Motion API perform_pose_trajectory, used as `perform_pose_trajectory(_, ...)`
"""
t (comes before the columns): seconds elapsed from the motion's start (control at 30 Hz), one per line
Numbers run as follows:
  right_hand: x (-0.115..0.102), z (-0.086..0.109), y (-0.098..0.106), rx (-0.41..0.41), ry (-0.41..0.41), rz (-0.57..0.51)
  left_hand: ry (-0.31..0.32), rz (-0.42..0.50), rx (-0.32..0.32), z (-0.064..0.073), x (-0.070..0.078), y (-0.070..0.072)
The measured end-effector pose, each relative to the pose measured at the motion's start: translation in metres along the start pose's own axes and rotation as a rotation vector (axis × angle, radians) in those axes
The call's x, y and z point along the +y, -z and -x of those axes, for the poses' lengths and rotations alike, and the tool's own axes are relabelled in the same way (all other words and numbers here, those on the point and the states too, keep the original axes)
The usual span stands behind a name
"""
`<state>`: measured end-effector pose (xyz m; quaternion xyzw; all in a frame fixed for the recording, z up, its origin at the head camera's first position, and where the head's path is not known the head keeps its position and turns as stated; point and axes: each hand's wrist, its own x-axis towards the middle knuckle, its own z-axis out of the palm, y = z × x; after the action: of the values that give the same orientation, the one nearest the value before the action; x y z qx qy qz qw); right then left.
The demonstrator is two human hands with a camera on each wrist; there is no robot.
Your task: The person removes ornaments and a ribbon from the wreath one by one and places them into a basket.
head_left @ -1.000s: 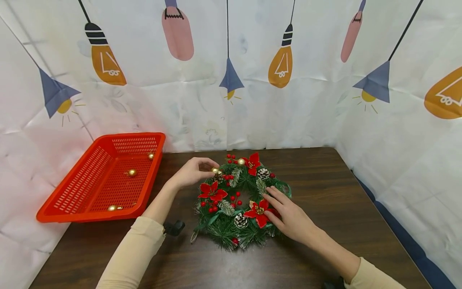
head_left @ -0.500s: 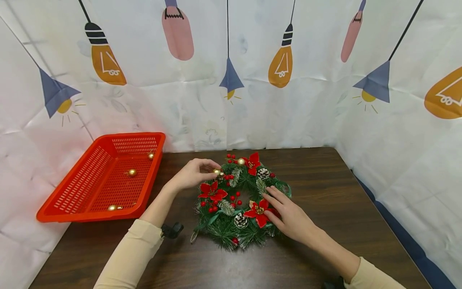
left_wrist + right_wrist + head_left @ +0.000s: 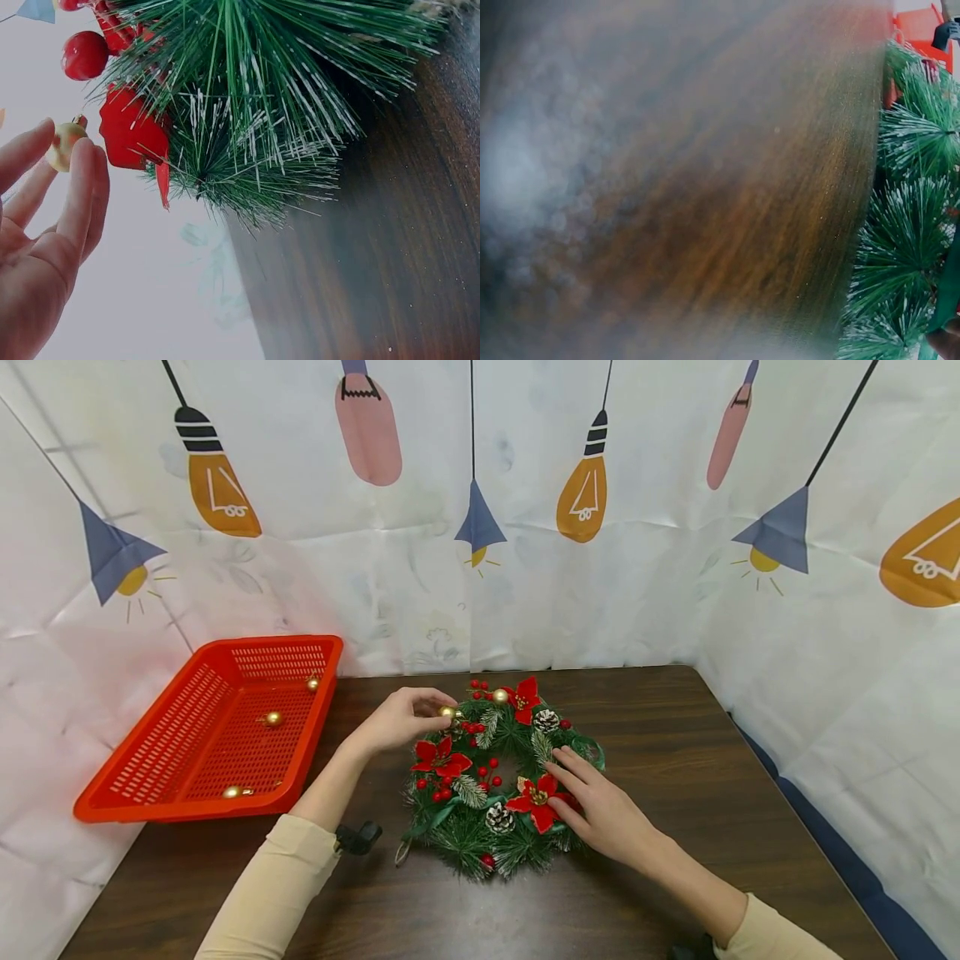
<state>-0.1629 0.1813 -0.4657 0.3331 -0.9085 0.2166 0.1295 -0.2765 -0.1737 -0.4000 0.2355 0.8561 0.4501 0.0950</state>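
A green Christmas wreath (image 3: 457,839) with red poinsettias, berries and frosted pine cones lies flat on the dark wooden table. My left hand (image 3: 401,720) pinches a small gold bauble (image 3: 447,712) between thumb and fingers at the wreath's upper left. In the left wrist view the bauble (image 3: 67,145) shows its little cap pointing up, close beside a red petal. Another gold bauble (image 3: 500,696) sits at the top of the wreath. My right hand (image 3: 603,806) rests with fingers extended on the wreath's right side, over the lower right poinsettia (image 3: 538,802).
On the left stands a red perforated plastic basket (image 3: 318,739) with several gold baubles (image 3: 273,718) inside. A white curtain (image 3: 420,602) printed with lamps hangs behind the table (image 3: 637,718). A cord loop (image 3: 402,853) sticks out at the wreath's lower left.
My left hand shifts very slightly at the wreath's upper left, turning the pinched bauble a little. The right hand and the wreath stay in place.
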Motion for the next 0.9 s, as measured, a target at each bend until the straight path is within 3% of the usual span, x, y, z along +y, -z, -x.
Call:
perform_pose_trajectory(0.57, 0.0014, 0.0002, -0.0012, -0.007, -0.001, 0.003, -0.011, -0.008, 0.054, 0.0013, 0.0031, -0.0003)
perform_pose_trajectory(0.9, 0.0010, -0.0001, -0.0011, -0.008, -0.008, 0.008, -0.001, 0.012, 0.006, 0.0049, 0.0029, -0.0027)
